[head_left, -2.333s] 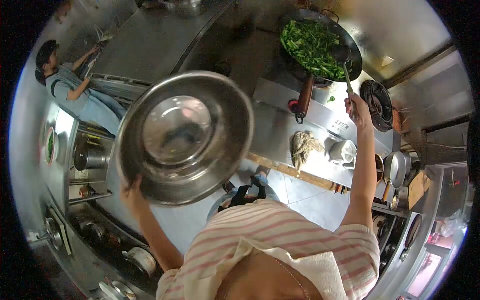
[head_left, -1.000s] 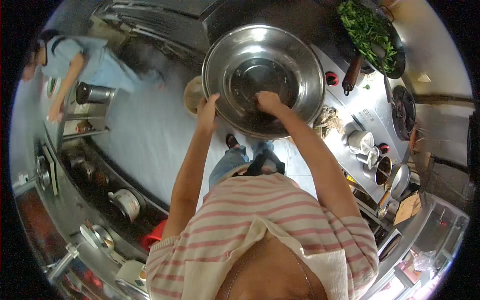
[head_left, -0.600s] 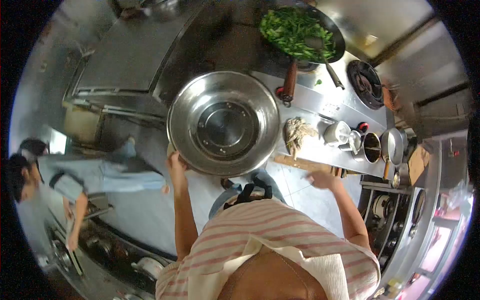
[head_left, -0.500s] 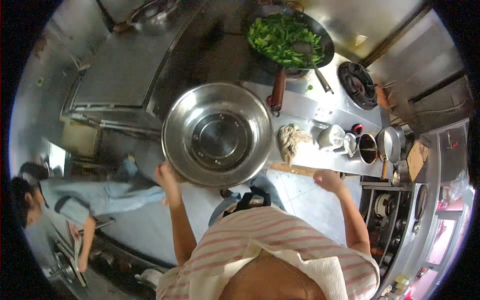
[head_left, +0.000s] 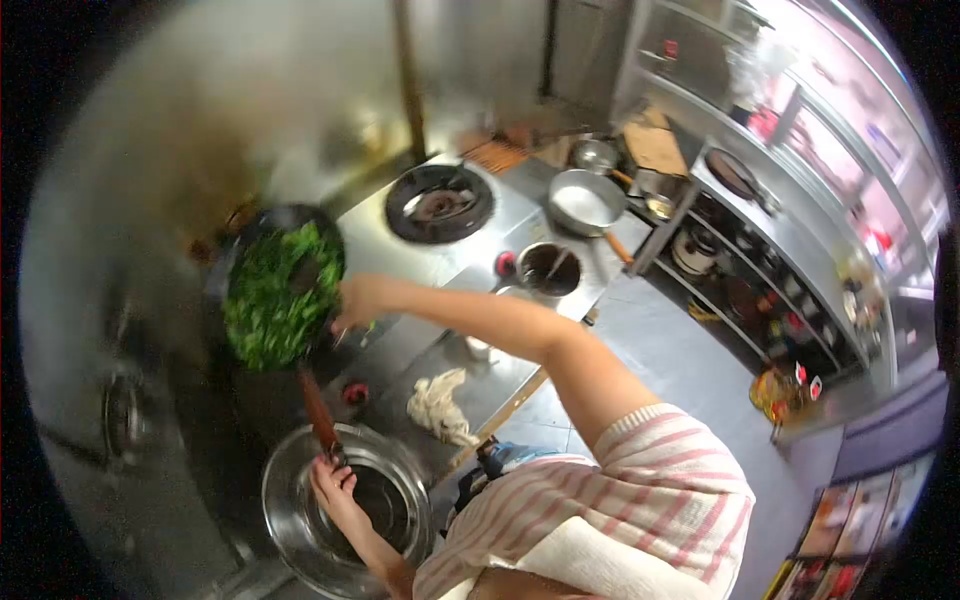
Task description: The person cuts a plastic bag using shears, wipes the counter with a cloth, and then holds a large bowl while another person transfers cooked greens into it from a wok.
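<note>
A wok (head_left: 335, 240) full of chopped green leafy vegetables (head_left: 275, 310) sits on the stove at the left, its wooden handle (head_left: 318, 408) pointing down toward me. My right hand (head_left: 362, 303) is closed at the wok's right rim, round the handle of the ladle (head_left: 308, 275) whose bowl lies among the greens. Close to the tip of the wok handle is my left hand (head_left: 335, 490), fingers partly curled but not wrapped round it. Beneath that hand stands a large steel basin (head_left: 283, 500), with nothing visible in it.
Right of the wok is a second burner (head_left: 440, 205). A crumpled cloth (head_left: 440, 405) lies on the counter edge. Further right stand a pot of dark liquid (head_left: 549, 270) and a saucepan (head_left: 586, 202). Shelving (head_left: 760, 290) with cookware lines the right side.
My view has swung to the right. My right hand has reached from the counter's front edge to the ladle; my left has left the basin's side for the wok handle's end.
</note>
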Action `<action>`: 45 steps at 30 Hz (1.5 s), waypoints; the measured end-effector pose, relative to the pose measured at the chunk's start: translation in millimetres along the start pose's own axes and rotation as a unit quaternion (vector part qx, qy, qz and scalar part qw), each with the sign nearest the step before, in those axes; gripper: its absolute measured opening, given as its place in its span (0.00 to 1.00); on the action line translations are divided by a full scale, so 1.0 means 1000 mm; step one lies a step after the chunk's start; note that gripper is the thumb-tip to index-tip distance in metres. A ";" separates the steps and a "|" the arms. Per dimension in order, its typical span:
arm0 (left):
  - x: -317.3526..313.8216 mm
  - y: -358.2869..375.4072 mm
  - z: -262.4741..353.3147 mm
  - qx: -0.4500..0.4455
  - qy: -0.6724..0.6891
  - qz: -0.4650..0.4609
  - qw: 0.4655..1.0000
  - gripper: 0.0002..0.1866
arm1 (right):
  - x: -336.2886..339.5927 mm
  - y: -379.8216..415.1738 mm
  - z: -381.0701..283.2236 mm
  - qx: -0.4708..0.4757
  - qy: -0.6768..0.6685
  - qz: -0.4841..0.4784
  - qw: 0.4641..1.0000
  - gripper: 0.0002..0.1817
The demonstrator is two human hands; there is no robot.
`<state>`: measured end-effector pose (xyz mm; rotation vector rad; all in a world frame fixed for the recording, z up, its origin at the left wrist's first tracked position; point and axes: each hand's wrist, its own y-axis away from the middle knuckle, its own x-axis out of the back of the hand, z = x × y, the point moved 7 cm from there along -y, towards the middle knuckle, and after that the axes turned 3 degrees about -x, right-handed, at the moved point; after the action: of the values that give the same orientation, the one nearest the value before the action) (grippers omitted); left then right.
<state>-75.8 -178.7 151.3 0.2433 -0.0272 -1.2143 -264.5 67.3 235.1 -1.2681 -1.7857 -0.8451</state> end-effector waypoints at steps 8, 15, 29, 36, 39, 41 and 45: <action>-0.043 -0.020 -0.001 0.098 0.137 -0.072 0.983 0.21 | -0.021 -0.011 0.025 -0.089 -0.041 -0.156 0.983 0.28; -0.044 -0.010 0.016 0.072 0.102 -0.113 0.986 0.18 | 0.088 -0.036 0.023 0.010 0.276 -0.042 0.960 0.17; -0.042 -0.013 0.027 0.015 0.014 -0.025 0.999 0.17 | 0.132 -0.195 0.032 0.114 0.491 0.181 0.844 0.10; -0.046 -0.013 0.029 0.028 0.002 -0.047 0.998 0.19 | 0.059 -0.177 0.004 0.178 0.412 0.103 0.888 0.17; -0.047 -0.014 0.030 0.032 0.004 -0.043 0.999 0.20 | 0.058 -0.122 -0.007 0.241 0.462 0.177 0.835 0.15; -0.045 -0.015 0.029 0.032 0.013 -0.044 0.998 0.21 | 0.052 -0.080 -0.002 0.268 0.514 0.213 0.786 0.20; -0.046 -0.014 0.023 0.025 0.030 -0.070 0.997 0.21 | 0.070 -0.014 -0.004 0.375 0.490 0.272 0.738 0.24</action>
<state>-108.4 -144.8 175.4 0.3295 0.0132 -1.3458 -291.2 90.8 296.8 -0.5179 -0.6543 -0.2493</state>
